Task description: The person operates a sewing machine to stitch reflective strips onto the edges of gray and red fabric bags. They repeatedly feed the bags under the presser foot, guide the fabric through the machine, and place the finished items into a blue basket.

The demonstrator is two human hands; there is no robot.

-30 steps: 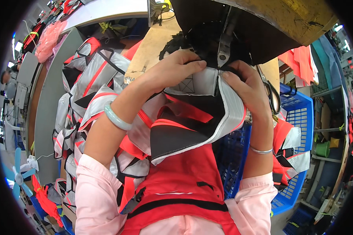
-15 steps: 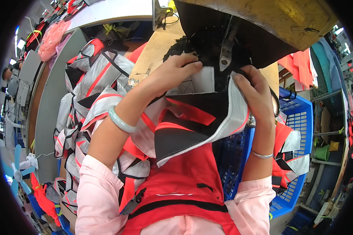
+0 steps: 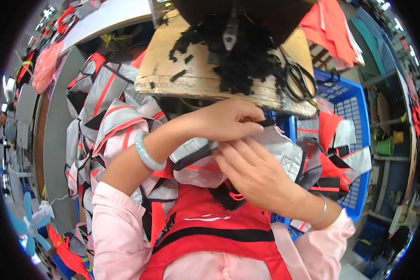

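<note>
A sewn fabric piece (image 3: 281,148), silver-grey and quilted with black binding and red trim, is held in front of my red apron (image 3: 205,210). My left hand (image 3: 226,120) reaches across its upper edge, thumb and fingers pinched on the dark binding. Just below, my right hand (image 3: 261,175) lies over the middle of the piece with its fingers bent around the fabric; its thumb is hidden. The two hands nearly touch. Part of the piece is covered by them, and a dark fold with red cords hangs underneath.
Beyond my hands, a cardboard-covered table (image 3: 154,60) bears black fabric scraps (image 3: 238,74), black-handled scissors (image 3: 297,79) and a metal lever (image 3: 229,37). Grey and red sewn pieces (image 3: 109,93) are heaped at left. A blue basket (image 3: 359,102) with similar pieces stands at right.
Both hands have come back from the table toward my body with the fabric piece and drawn close together. The scissors and scraps now show; the piece has been turned and bunched.
</note>
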